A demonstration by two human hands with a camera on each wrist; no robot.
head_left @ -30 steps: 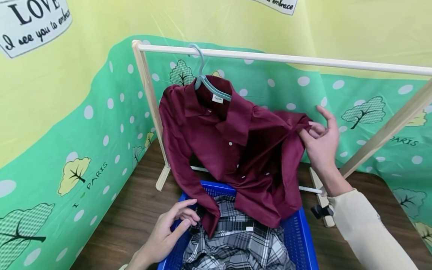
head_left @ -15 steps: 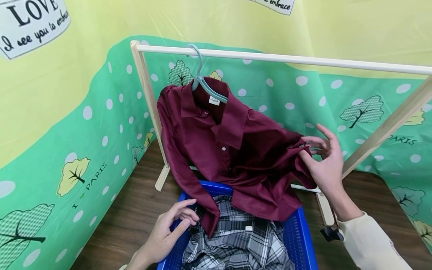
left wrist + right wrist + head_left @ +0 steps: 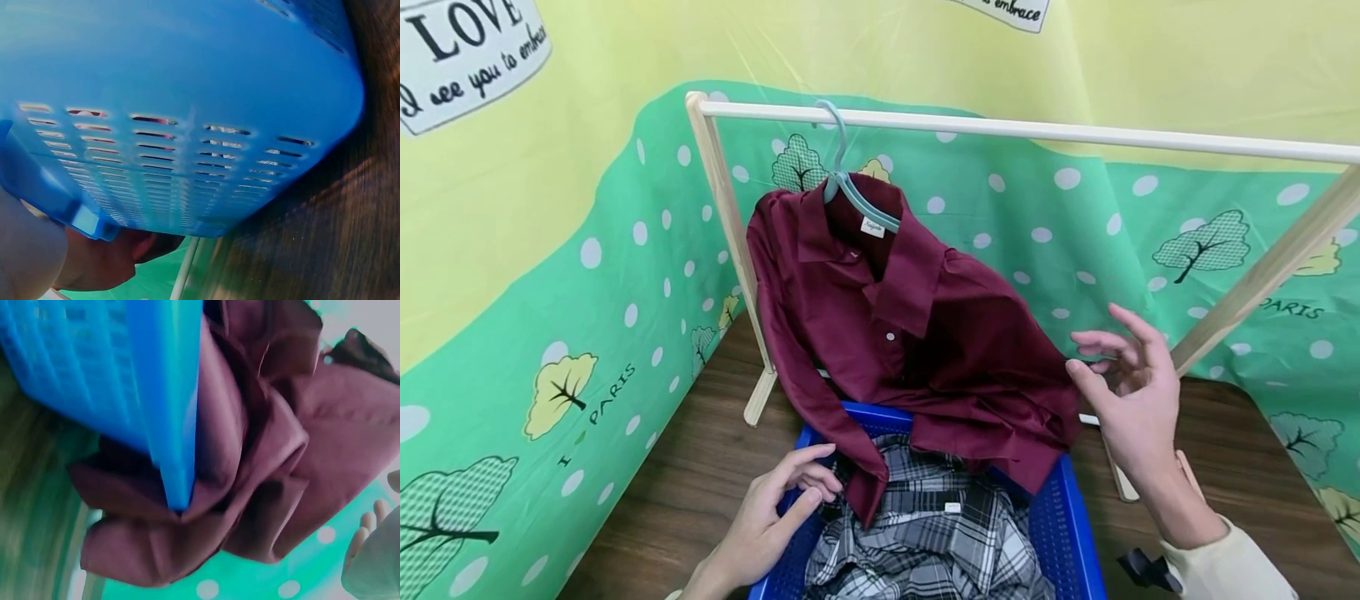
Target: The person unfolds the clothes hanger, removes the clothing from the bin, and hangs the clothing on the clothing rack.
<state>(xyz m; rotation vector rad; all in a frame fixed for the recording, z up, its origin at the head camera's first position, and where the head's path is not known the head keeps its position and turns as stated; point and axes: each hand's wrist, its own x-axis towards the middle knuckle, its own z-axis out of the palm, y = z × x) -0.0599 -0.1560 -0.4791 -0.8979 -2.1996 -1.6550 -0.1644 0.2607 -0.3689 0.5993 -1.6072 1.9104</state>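
A maroon button-up shirt (image 3: 842, 292) hangs from a pale green hanger (image 3: 867, 204) hooked over a rack's white rail. Its lower hem and one sleeve drape over a blue basket (image 3: 1081, 533). My right hand (image 3: 1138, 400) is beside the shirt's right edge, thumb and fingers spread; the right wrist view shows those fingers (image 3: 367, 526) apart from the maroon cloth (image 3: 250, 469). At the basket's left rim, my left hand (image 3: 767, 517) lies relaxed, fingertips close to the hanging cuff. The left wrist view is mostly the basket's slotted outer wall (image 3: 156, 75).
A grey plaid shirt (image 3: 925, 542) lies crumpled in the basket. The wooden rack (image 3: 1030, 127) stands on a dark wood table (image 3: 662, 467), with a slanted leg (image 3: 1262, 275) at right. Printed green and yellow fabric (image 3: 1000, 208) surrounds the back and sides.
My right hand has let go of the maroon shirt's sleeve and moved down and slightly right. That sleeve has dropped behind the shirt's side. My left hand has stayed put.
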